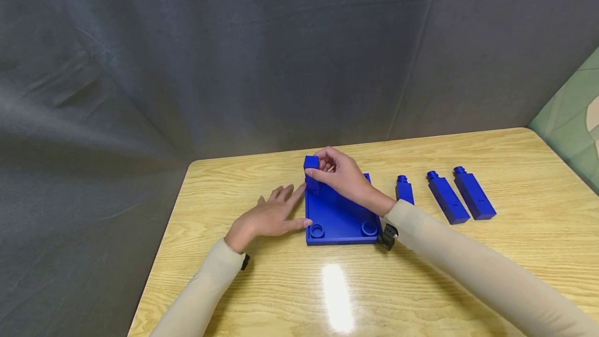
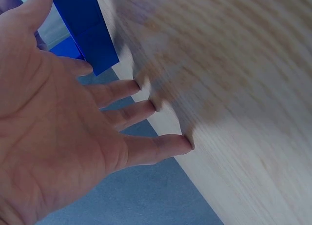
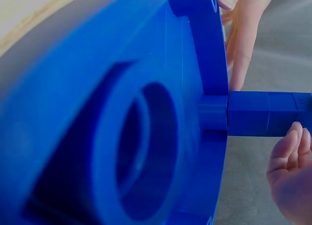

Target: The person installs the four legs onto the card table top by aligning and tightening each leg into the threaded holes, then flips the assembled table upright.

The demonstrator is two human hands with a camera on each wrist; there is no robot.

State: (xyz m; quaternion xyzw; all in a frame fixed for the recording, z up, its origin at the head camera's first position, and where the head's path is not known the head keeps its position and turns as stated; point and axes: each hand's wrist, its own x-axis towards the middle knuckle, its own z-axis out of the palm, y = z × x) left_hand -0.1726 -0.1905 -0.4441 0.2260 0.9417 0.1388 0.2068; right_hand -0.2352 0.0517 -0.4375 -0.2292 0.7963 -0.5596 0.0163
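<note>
A blue square plate (image 1: 341, 215) with raised edges and round corner sockets lies on the wooden table. At its far left corner my right hand (image 1: 343, 173) grips the upper part of a blue square leg (image 1: 311, 163) that stands upright. In the right wrist view, the lower end of the leg (image 3: 258, 113) meets the corner socket (image 3: 213, 112). My left hand (image 1: 267, 218) is spread flat at the plate's left side, index finger and thumb at its edge. Its other fingertips (image 2: 183, 143) touch the tabletop in the left wrist view.
Three more blue legs with threaded ends lie on the table to the right: one close to the right sleeve (image 1: 404, 190), one in the middle (image 1: 447, 199) and one farther right (image 1: 474, 194). A dark grey curtain (image 1: 299, 66) hangs behind the table (image 1: 224, 181).
</note>
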